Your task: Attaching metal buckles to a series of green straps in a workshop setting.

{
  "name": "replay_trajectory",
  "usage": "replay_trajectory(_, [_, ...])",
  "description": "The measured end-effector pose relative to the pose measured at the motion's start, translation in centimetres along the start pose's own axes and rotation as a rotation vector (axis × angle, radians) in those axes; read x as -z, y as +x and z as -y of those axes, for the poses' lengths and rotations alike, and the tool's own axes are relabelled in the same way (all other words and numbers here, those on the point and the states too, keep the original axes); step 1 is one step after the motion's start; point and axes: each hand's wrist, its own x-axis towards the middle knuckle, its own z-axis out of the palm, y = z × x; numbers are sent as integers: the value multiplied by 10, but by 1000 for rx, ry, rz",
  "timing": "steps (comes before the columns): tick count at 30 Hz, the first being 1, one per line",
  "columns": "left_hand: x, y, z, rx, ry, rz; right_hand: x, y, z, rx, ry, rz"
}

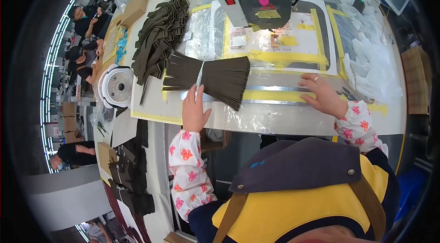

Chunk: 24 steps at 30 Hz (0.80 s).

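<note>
A bundle of dark brown-olive fabric strips (224, 77) lies on the table, cinched at its middle by a pale tie (200, 73) and fanned out at both ends. My left hand (195, 111) is at its near edge, fingers stretched out and thumb apart, the fingertips by the tie; whether they touch it I cannot tell. Over the table's right part my right hand (323, 95) is open, fingers spread, holding nothing. Behind the bundle, to the left, is a heap of dark straps with buckles (161, 32). A sewing machine (263, 0) stands beyond, its lamp lit.
Yellow tape (275, 96) and a metal strip run along the table (206, 121). White plastic bags (369, 66) lie at right. A white fan (118, 86), a cardboard box (136, 8) and dark fabric pieces (130, 169) are at left. Other people sit or stand farther left.
</note>
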Motion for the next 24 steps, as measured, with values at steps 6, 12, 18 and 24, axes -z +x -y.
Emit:
replay_trajectory(6, [50,98,36,-504,558,138,-62,62,81,252,40,90])
replay_trajectory(12, [48,108,28,-554,414,203,-66,59,68,107,0,54])
replay_trajectory(18, [7,61,-5,-504,-59,145,-79,96,74,204,-26,16])
replay_trajectory(24, [7,31,-3,-306,42,21,-90,123,67,335,-192,184])
